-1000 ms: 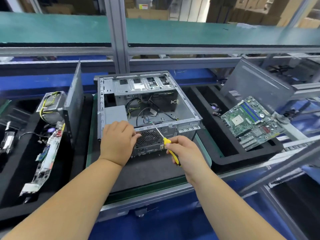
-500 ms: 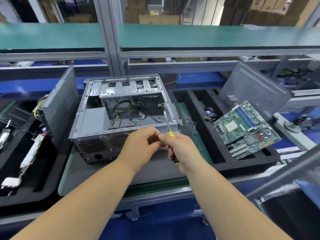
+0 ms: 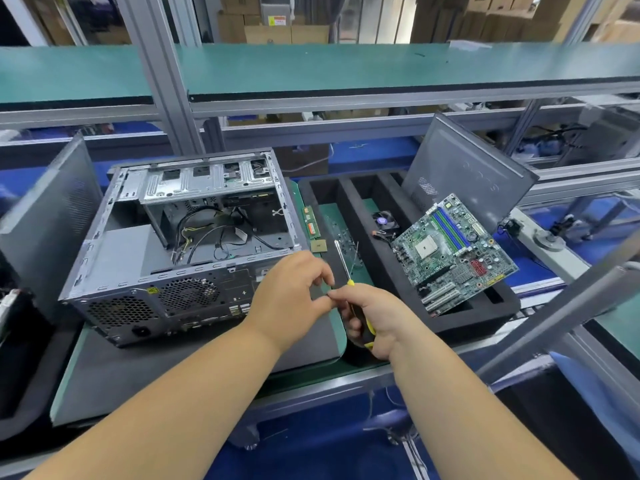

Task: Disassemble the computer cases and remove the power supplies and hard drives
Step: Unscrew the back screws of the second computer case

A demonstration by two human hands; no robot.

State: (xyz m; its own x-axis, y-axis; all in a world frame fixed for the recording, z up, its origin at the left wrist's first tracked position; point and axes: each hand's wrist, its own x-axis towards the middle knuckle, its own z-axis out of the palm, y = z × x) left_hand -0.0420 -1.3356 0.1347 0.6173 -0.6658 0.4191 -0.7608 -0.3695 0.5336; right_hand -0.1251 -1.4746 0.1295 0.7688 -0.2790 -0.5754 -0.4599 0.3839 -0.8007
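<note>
Now right hand [image 3: 372, 315] around screwdriver [image 3: 346, 271] — tight grip.

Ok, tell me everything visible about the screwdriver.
The screwdriver has a thin bare metal shaft and a yellow-and-black handle, plastic by the look. The right hand grips the handle, hiding most of it. The shaft points up and away, slightly leftward, its tip free above the black foam tray, touching nothing.

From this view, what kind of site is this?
Most likely an electronics teardown or recycling line: an opened computer case on the bench, a pulled motherboard in a foam tray, and a green conveyor behind.
</note>
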